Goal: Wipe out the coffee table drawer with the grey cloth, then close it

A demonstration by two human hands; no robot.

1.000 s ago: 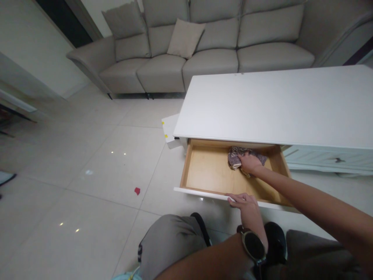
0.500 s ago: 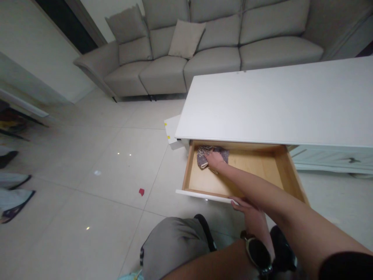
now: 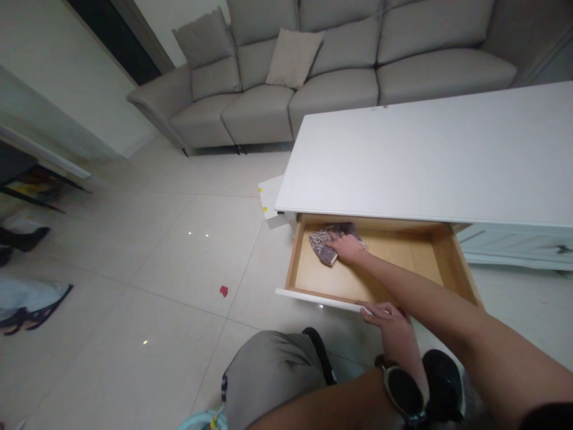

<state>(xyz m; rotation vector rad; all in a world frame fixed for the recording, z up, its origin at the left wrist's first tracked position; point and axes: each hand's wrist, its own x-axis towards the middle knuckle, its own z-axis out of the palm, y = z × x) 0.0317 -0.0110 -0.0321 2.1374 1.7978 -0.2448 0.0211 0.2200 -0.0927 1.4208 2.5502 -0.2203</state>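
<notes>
A patterned purple-and-cream cloth (image 3: 323, 245), folded and crumpled, lies in the back left part of the open wooden drawer (image 3: 394, 275). Over it is my right hand (image 3: 350, 246), its fingers pressed down on the fabric and holding it against the drawer bottom; the palm hides part of the cloth. My left hand (image 3: 389, 319), with a watch (image 3: 403, 391) on its wrist, grips the top edge of the white drawer front (image 3: 320, 300). My right forearm passes above it and covers some of that edge.
The drawer sticks out of a white low table (image 3: 430, 161), with a grey sofa (image 3: 335, 104) behind. A white box (image 3: 271, 200) sits on the floor by the table's left end. A red scrap (image 3: 224, 291) and a light blue bucket (image 3: 203, 420) are on the floor. Another person's feet (image 3: 33, 304) show at left.
My right hand has shifted slightly right with the cloth, which has turned and spread toward the drawer front. My left hand stays on the drawer front. The view has swung a little left.
</notes>
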